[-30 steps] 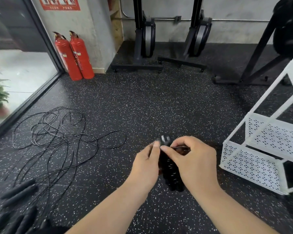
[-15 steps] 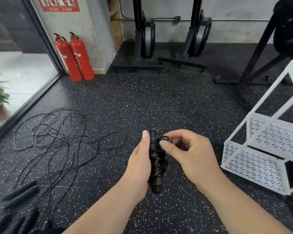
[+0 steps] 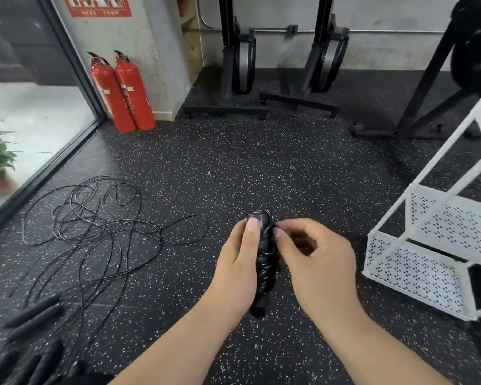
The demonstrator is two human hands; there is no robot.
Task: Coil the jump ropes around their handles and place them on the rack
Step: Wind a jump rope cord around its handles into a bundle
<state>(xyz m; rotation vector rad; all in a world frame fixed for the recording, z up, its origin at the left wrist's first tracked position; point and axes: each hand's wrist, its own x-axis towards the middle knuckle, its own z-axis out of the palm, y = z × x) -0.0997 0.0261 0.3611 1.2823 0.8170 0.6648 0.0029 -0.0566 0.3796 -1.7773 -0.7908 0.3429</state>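
Grips coiled jump rope [image 3: 265,262] by handles [image 3: 258,302] in left hand [image 3: 235,263], pinches loose cord end [image 3: 271,223] at top with right hand [image 3: 315,259]. Likely light, springy, slippery: hold across coils.

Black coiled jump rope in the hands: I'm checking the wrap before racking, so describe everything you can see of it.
The black coiled jump rope is a bundle: glossy thin cord wound in tight turns round dark handle ends. It stands roughly upright above the speckled floor. The left hand grips its side, thumb near the top; the right hand pinches cord at that top.
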